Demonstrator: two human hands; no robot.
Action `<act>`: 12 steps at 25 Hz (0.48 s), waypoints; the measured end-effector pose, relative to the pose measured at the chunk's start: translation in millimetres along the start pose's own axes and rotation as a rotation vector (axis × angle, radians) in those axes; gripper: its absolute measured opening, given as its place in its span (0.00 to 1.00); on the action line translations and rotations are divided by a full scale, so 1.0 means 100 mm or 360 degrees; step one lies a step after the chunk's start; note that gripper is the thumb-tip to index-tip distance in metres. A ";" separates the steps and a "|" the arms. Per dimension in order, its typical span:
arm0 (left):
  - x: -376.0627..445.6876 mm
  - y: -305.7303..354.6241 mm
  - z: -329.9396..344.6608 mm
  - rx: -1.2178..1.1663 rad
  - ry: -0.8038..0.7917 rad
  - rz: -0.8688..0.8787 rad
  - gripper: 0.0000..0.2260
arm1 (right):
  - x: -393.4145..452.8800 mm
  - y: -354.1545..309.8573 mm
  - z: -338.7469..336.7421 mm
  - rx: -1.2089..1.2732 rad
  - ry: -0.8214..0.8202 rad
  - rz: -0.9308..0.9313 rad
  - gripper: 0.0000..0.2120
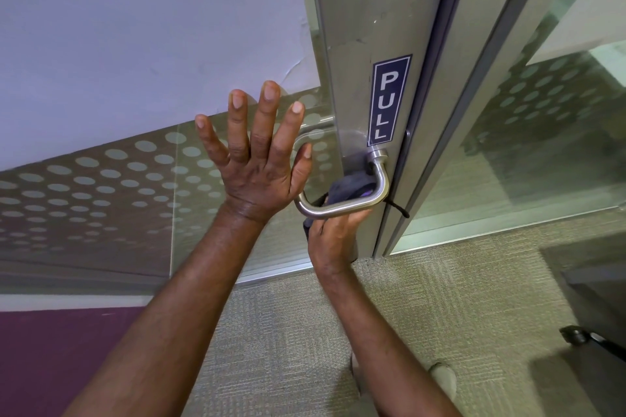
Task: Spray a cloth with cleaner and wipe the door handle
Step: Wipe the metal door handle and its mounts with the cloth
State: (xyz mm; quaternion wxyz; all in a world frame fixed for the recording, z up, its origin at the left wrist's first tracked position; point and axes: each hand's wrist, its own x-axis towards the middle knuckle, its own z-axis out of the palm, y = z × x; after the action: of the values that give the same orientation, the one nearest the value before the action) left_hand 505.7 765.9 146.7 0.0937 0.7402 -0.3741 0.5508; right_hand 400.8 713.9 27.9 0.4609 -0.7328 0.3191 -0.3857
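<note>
Apparently right hand (333, 240) wipes handle (342, 208) under "PULL" sticker (389, 101).

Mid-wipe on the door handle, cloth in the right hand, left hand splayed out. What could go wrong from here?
1. The dark grey cloth is bunched between the brushed-steel loop handle and the metal door stile; it could snag or skip the handle's outer face.
2. The right hand grips from below, so pressure may swing the door.
3. The left hand, fingers spread at the dotted glass panel, may leave smears.
</note>
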 end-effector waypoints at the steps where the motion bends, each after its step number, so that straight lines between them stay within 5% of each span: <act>1: -0.01 0.00 0.00 0.0005 0.0004 0.0012 0.26 | 0.00 0.00 -0.01 -0.0019 0.0003 -0.0054 0.38; 5: 0.00 -0.01 0.02 -0.0006 0.0019 0.0003 0.26 | 0.15 0.04 -0.01 -0.0011 -0.0030 -0.0343 0.28; 8: -0.01 -0.01 0.02 0.0019 0.0021 0.0007 0.26 | 0.17 0.06 0.03 0.0210 0.0010 -0.0156 0.31; 12: -0.01 0.00 0.02 0.0029 0.0023 0.0014 0.25 | -0.02 0.29 0.07 -0.0004 -0.0064 0.0078 0.32</act>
State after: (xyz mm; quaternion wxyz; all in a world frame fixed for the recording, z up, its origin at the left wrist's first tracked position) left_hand 507.0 765.5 145.7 0.0870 0.7353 -0.3716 0.5600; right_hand 402.1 707.7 -1.6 0.4756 -0.7329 0.3282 -0.3591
